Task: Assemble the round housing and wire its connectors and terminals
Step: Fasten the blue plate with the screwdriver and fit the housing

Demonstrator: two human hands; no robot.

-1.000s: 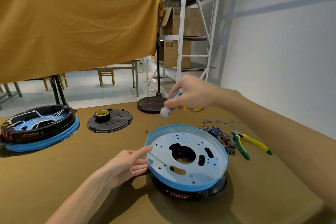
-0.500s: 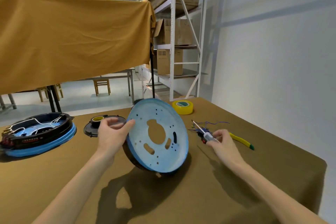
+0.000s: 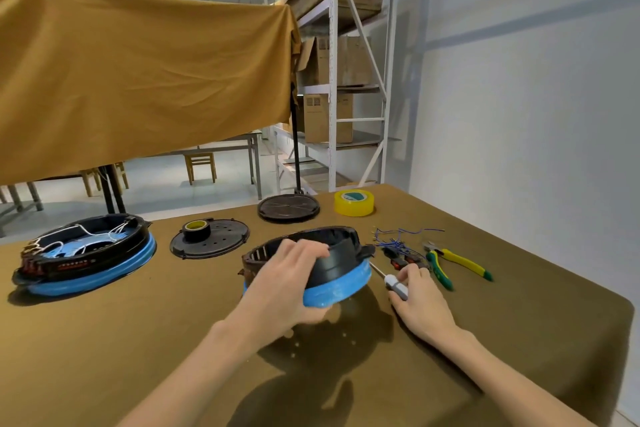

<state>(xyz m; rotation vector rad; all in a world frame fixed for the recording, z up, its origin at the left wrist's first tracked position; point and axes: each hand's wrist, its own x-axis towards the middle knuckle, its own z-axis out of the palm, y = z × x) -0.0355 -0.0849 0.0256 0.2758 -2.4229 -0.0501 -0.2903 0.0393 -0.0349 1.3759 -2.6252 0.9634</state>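
The round housing (image 3: 341,260) has a black ring on top and a blue-filmed plate below, and it is lifted and tilted above the table. My left hand (image 3: 287,282) grips its near rim. To its right, my right hand (image 3: 417,295) lies on the table with its fingers resting on a white-handled screwdriver (image 3: 394,284), whose shaft points toward the housing. A bundle of blue wires with connectors (image 3: 398,246) lies just beyond my right hand.
A second housing with white wiring (image 3: 86,255) sits at the left. A black cover carrying a tape roll (image 3: 209,237), another black disc (image 3: 288,207), yellow tape (image 3: 354,203) and yellow-green pliers (image 3: 453,263) lie on the brown table (image 3: 138,340). Metal shelving stands behind.
The housing has been turned over from standing on edge to black ring up, held by my left hand. My right hand has come down onto the table with the screwdriver.
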